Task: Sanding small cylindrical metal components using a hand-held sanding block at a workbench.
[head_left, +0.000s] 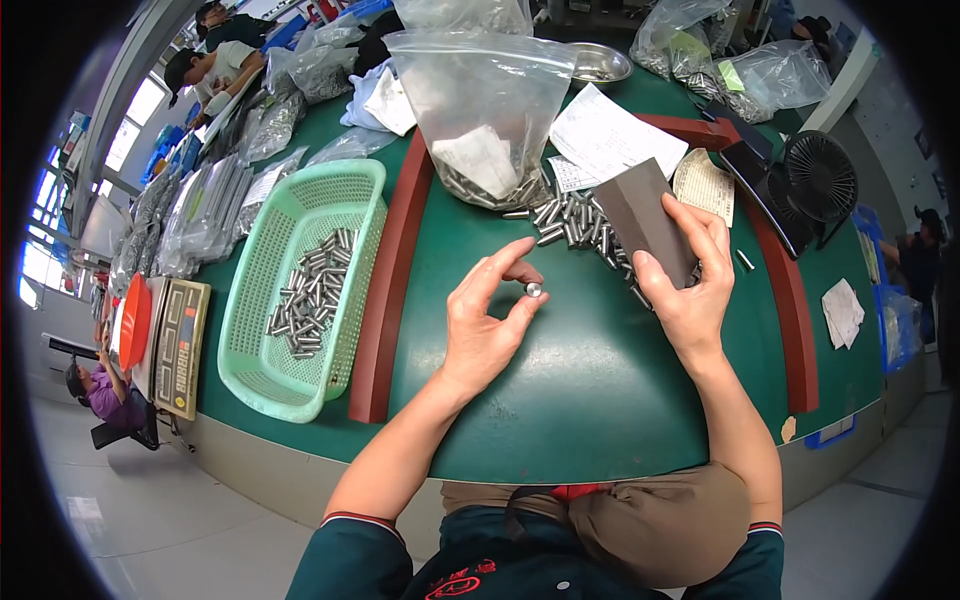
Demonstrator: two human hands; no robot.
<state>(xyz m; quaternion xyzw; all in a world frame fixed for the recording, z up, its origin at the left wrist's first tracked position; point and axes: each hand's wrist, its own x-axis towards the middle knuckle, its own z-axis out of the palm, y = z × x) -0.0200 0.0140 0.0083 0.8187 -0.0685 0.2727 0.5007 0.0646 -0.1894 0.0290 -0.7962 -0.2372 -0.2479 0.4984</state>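
Between thumb and fingers of my left hand [487, 315] is a small metal pin [533, 290], its round end facing me. My right hand [690, 285] grips a dark grey-brown rectangular block [648, 215], tilted over the table; whether it is an abrasive block I cannot tell. Beneath and behind the block lies a loose heap of metal pins [578, 222], partly hidden by it. A large clear plastic bag [480, 100] holding more pins and a white paper stands just behind the heap. To the left, a light green plastic basket [232, 340] contains many similar pins.
Red-brown bars [385, 310] frame the green tabletop [480, 420]. A weighing scale [180, 350] sits at far left beside bagged parts [205, 215]. Papers [610, 130], a small black fan [815, 180], a metal bowl [600, 62] and a crumpled tissue [842, 312] lie around. Other people sit farther off.
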